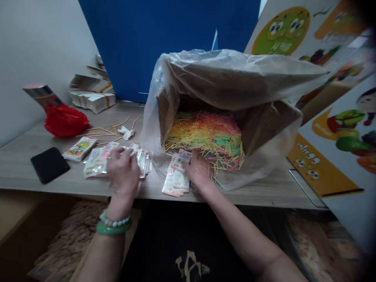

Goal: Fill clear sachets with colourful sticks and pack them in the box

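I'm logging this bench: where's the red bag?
In the head view, the red bag sits on the left of the table, behind the black flat item.

Small printed packets (176, 183) lie flat, overlapping, with orange-striped ends. To their left, glossy packs (95, 164) lie in a loose row. Beyond, multicoloured sticks (205, 135) form a heap, some spilled forward.
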Demonstrator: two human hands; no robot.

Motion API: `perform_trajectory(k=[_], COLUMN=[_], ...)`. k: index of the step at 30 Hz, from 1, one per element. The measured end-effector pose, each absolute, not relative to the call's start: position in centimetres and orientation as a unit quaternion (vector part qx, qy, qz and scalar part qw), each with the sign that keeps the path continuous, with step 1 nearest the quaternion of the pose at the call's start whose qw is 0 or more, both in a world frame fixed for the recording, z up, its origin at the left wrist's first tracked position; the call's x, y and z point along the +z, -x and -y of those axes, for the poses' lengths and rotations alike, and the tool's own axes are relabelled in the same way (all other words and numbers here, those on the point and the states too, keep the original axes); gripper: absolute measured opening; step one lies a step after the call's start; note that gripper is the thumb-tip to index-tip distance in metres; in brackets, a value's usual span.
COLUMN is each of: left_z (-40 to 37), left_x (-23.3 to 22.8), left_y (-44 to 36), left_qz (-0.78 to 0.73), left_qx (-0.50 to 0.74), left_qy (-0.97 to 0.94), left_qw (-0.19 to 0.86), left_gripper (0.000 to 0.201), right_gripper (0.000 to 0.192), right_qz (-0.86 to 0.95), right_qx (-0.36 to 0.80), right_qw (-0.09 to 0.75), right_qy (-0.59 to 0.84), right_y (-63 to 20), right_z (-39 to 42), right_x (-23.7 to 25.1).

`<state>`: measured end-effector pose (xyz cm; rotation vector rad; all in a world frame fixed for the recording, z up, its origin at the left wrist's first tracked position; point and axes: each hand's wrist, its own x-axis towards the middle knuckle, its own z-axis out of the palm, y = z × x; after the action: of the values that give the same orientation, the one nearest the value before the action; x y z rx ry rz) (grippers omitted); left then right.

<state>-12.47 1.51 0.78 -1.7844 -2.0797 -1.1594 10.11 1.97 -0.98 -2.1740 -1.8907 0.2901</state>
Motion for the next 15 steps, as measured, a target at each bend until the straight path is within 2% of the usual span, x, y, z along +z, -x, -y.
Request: perform_trajectory(k=[3, 7, 9, 11, 13, 15], left_z=[-0.9, -1.0, -1.5, -2.3, -3.0, -3.6], left_x=[-0.5, -1.9, -1.9, -1.5, -1.0, -0.7], left_y=[8.8, 6.2, 5.6, 4.9, 3.9, 2.6], left_qz=[0.625, 0.599, 0.613, 0.617, 0.595, 0.543], left_qx=[-0.427, -0.431, -0.429, -0.443, -0.462, -0.468], left_qy=[0.653, 0.65, 0.627, 0.598, 0.575, 0.561], left_qw=[-0.018, -0.177, -0.219, -0.255, -0.32, -0.414], left_gripper=[0.022, 0.025, 0.034, 0.049, 0.059, 0.055], right_gripper=[0.059, 0.045, 0.035, 0.023, 0.019, 0.018], right_qz=[0.638, 0.611, 0.596, 0.592, 0.594, 0.593], right_qx=[0.116, 0.123, 0.136, 0.183, 0.267, 0.36], right_qw=[0.122, 0.19, 0.239, 0.312, 0.397, 0.451], right_qy=[0.751, 0.758, 0.754, 0.72, 0.647, 0.562], right_y=[-9.8, -11.1, -12.2, -13.1, -13.6, -13.9], right_z=[-3.3, -3.7, -3.4, -3.2, -3.2, -3.4], right_x=[-1.4, -1.4, -1.0, -0.9, -1.2, -1.7])
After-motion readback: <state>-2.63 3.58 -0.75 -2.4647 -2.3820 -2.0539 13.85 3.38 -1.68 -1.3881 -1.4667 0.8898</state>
